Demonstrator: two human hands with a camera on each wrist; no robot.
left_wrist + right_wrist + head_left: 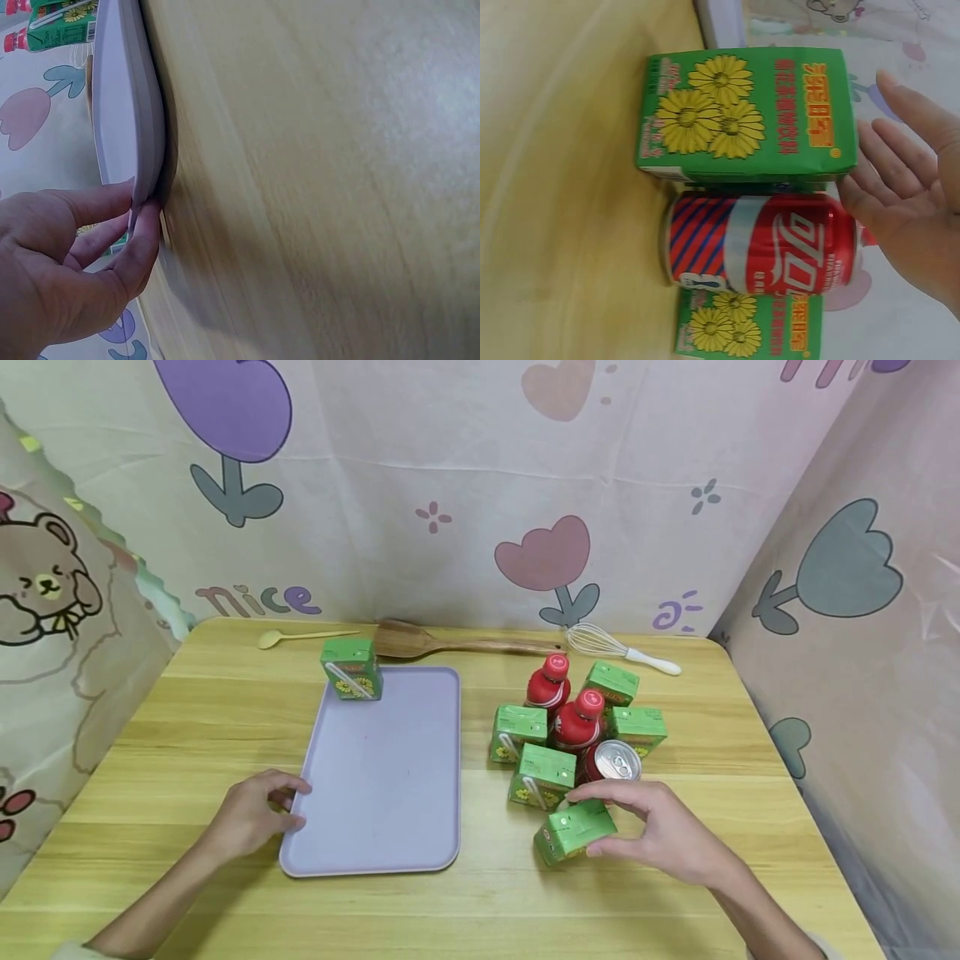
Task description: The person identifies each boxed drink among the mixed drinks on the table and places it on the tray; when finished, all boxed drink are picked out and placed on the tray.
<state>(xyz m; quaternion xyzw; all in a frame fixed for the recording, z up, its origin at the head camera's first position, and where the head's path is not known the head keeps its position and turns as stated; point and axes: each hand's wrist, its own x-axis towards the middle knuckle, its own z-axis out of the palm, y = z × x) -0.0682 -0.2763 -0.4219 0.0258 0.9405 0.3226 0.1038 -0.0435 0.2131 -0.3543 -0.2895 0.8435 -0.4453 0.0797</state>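
My left hand (251,814) pinches the left edge of a pale lilac tray (382,768), thumb on the upper side and fingers at the rim's underside (154,169). To the right, my right hand (652,831) spans the top of a green drink carton (573,831) with a straw on its side. In the right wrist view that carton (742,112) stands upright with yellow flowers on its face; the thumb (915,105) is apart from it and the fingertips reach its top edge. Another green carton (352,668) stands at the tray's far left corner.
Beyond the right hand stand a red cola can (615,762), two red-capped bottles (577,722) and several more green cartons (543,772), close together. Along the back lie a yellow spoon (307,637), a wooden spatula (450,642) and a whisk (622,647), before a patterned cloth.
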